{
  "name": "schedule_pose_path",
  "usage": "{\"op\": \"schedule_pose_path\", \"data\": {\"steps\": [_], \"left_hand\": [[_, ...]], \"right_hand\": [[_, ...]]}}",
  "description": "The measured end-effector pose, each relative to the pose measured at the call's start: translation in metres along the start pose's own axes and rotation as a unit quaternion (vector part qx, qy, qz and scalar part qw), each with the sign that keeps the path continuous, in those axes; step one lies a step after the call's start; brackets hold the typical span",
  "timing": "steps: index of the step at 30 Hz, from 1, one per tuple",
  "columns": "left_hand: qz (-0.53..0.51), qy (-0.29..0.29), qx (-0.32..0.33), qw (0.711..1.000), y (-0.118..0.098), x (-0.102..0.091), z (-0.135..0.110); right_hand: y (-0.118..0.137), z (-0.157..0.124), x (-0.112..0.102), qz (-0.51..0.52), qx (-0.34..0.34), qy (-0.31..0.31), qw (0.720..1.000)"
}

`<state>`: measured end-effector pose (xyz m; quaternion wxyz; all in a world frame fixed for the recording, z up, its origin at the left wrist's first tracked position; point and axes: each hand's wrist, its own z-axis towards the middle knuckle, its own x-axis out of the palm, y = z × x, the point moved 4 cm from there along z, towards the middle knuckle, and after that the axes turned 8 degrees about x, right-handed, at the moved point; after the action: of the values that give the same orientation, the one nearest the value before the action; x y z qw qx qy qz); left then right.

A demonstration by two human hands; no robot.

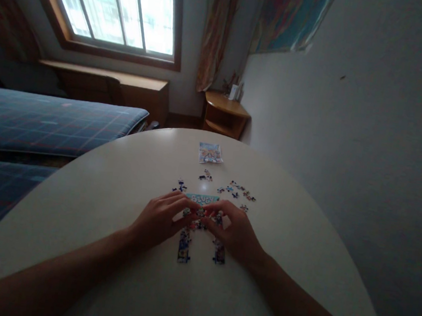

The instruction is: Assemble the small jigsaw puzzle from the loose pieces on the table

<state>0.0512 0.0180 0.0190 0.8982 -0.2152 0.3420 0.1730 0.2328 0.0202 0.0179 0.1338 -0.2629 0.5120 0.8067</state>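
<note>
A partly joined jigsaw puzzle (183,250) lies on the table, with a light-blue lettered strip along its far edge and two side columns reaching toward me. My left hand (163,218) is over its left side, thumb and fingers pinched together. From the other side comes my right hand (235,231), its thumb and forefinger meeting the left fingertips. Between the fingertips a small jigsaw piece (200,211) shows, partly covered by the fingers. Both hands hide much of the puzzle's middle.
Loose jigsaw pieces lie beyond the hands: some at the left (181,185), a few at the centre (206,176), several at the right (236,188). Farther back is a printed picture sheet (210,153). The round white table (118,183) stands near a bed (56,124) and a wall.
</note>
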Motion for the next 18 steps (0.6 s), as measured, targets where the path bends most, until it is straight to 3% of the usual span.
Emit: {"op": "schedule_pose_path", "data": {"steps": [10,18], "left_hand": [[-0.024,0.016,-0.015,0.999,0.005,0.005,-0.001],[-0.102,0.015,-0.173,0.98,0.001,0.014,0.014]], "right_hand": [[-0.003,0.002,0.0,-0.054,-0.016,-0.002,0.998],[-0.012,0.007,-0.004,-0.04,-0.01,-0.031,0.999]]}}
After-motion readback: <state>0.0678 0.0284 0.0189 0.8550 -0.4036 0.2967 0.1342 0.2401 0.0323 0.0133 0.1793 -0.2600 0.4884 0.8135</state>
